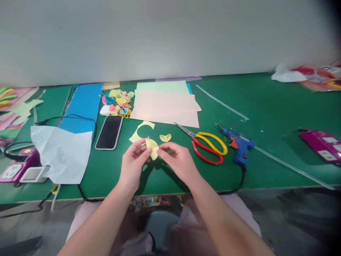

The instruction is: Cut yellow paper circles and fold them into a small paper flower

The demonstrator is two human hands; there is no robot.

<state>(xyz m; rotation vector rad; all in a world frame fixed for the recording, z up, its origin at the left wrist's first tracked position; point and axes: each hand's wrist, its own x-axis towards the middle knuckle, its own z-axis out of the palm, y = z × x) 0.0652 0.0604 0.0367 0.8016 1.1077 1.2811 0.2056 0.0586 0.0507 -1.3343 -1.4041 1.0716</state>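
A small yellow paper piece [152,147] is pinched between both hands above the green table [266,106]. My left hand [133,160] grips its left side with closed fingers. My right hand [177,158] pinches its right edge. Just beyond lie a yellow paper scrap [140,131] with a curved cut-out and a small folded yellow heart shape [165,137]. A black phone [109,132] lies to the left of the hands.
Red-and-yellow scissors [209,145] and a blue glue gun [238,144] lie right of the hands. Pink and green paper sheets [166,106], a pile of coloured paper petals [118,103], blue foam [82,106] and white paper [64,153] lie behind and left. Purple power strips [323,144] sit at both sides.
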